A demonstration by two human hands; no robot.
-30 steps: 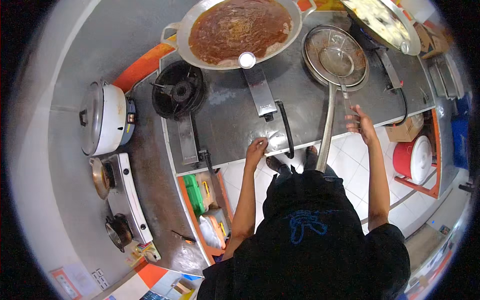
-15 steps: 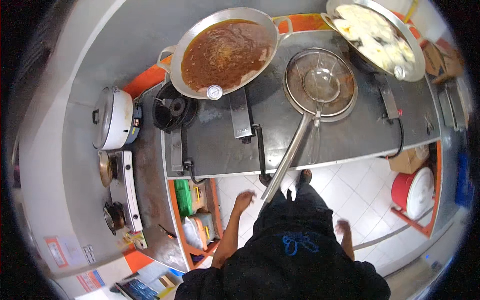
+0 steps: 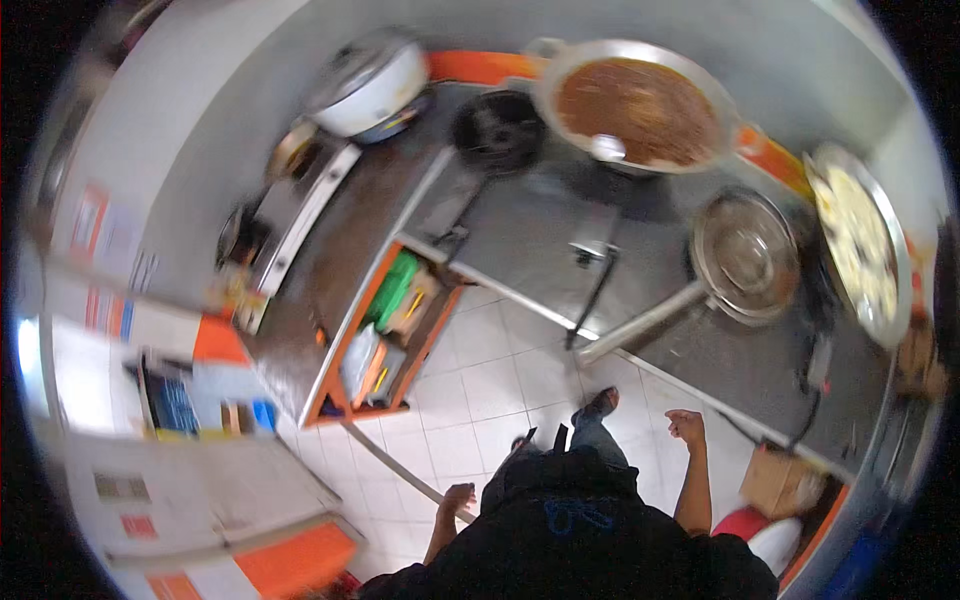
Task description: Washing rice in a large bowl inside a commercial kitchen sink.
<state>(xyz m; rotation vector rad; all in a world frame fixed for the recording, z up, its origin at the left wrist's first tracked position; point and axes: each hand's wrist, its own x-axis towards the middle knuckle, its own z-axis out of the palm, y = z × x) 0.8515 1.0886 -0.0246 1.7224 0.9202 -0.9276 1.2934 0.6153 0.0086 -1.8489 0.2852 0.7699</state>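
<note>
Strainer (image 3: 745, 258) beyond right hand (image 3: 687, 426), apparently well apart.

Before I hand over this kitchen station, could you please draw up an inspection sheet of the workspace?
Surface: dark counter, too blurred to judge fine marks.
Cookware: nested strainers on the counter, long handle jutting past its front edge; pan of brown liquid; pan of pale pieces.
Clutter: green box under the side counter; cardboard box under the main one.
Hands: left hand and right hand, no held thing visible.
Cables: black hose reaching the front edge.
Surroundings: white pot, small stove, tiled floor.
</note>
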